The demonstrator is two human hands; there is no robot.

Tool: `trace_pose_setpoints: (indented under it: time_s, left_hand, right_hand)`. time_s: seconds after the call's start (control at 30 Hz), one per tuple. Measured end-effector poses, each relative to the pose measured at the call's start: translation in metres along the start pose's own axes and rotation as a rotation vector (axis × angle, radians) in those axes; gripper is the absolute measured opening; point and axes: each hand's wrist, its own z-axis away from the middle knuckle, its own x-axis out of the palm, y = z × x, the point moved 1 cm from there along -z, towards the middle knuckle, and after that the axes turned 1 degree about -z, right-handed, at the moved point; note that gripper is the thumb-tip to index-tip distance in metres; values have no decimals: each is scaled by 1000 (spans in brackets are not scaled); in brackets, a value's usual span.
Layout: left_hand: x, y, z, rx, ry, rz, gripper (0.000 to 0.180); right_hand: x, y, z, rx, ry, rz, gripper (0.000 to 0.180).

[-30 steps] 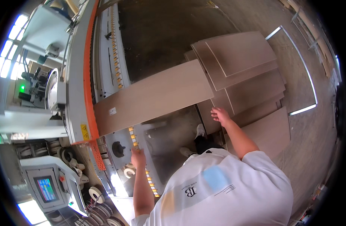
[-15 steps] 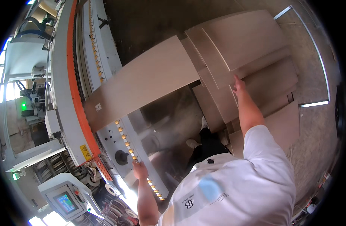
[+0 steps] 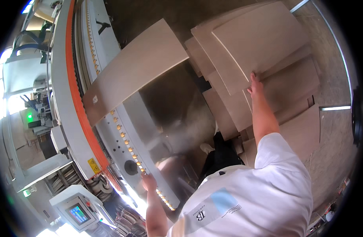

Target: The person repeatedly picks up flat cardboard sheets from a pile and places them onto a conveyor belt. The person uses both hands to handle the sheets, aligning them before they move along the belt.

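My right hand [image 3: 255, 83] reaches out to the near corner of the top brown panel [image 3: 264, 37] on a stack of flat boards. The forefinger lies over the panel's edge, with the thumb below; the grip looks closed, though some fingers are hidden. My left hand [image 3: 149, 182] is on the yellow roller rail [image 3: 131, 152] of a long machine and looks closed around its edge, its fingertips hard to see. Farther along, a long brown board [image 3: 136, 71] lies across the rail, one end under the orange machine edge [image 3: 77, 83]. It bears a small white label [image 3: 95, 99].
More brown panels [image 3: 286, 85] lie unevenly stacked below the top one. A control box with a lit screen [image 3: 78, 213] stands at the lower left, near rolls of edging strip [image 3: 130, 221]. A pale strip [image 3: 335, 108] marks the floor at right.
The long board has travelled away from me along the machine. My right hand has moved onto the top panel, whose near corner has shifted slightly toward me. My left hand stays on the rail.
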Motion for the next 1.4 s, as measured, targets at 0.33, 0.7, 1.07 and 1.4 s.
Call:
trace_pose_setpoints:
  time_s: [0.33, 0.7, 1.07, 1.4]
  left_hand:
    - [1, 1, -3, -12, 36, 110, 59]
    - [84, 213, 43, 546, -550, 919, 36]
    - [72, 198, 79, -197, -609, 1380, 37]
    - [27, 80, 88, -184, -314, 1387, 37]
  right_hand:
    - [-81, 62, 13, 21, -246, -291, 79]
    - [-83, 169, 210, 398, -804, -290, 43]
    - [-80, 116, 272, -282, -1254, 792, 32]
    - [-166, 23, 36, -508, 50, 955, 75]
